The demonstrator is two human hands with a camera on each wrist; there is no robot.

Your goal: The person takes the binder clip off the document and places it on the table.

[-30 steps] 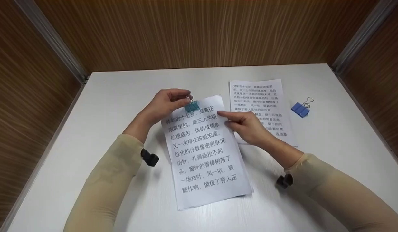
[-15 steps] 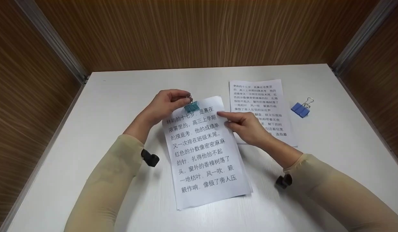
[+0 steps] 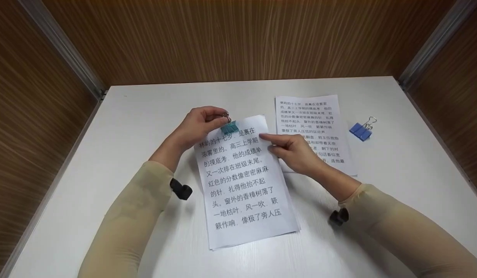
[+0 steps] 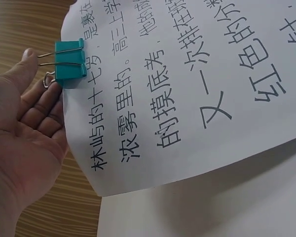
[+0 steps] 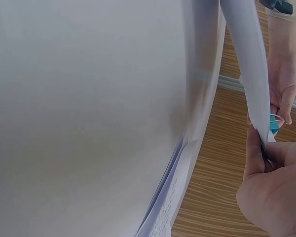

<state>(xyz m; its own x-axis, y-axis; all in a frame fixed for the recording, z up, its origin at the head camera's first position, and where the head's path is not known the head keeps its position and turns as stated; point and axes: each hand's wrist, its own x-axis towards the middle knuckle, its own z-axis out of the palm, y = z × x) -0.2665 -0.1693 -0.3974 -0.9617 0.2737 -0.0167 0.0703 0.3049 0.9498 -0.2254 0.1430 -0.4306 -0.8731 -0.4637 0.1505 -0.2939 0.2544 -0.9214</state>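
My left hand point(image 3: 196, 125) holds the wire handles of a teal binder clip point(image 3: 229, 127) between thumb and fingers. In the left wrist view the clip point(image 4: 69, 64) sits on the top edge of a stack of printed sheets point(image 4: 138, 103), one handle lying over the page. Above the table, the stack point(image 3: 242, 185) is held up at a tilt. With thumb below and index finger along the page, my right hand point(image 3: 296, 152) pinches its right edge near the top. The right wrist view shows this hand point(image 5: 274, 182) gripping the sheets edge-on; some fingers are hidden behind them.
A second printed stack point(image 3: 306, 116) lies on the white table point(image 3: 119, 112) at the back right, partly covered by the right hand. To its right rests a blue binder clip point(image 3: 361, 131). Wood-grain panels point(image 3: 238, 42) enclose the table at the back and sides.
Both hands keep their places on the clip and the paper edge. The lower end of the held stack has swung very slightly left and up.
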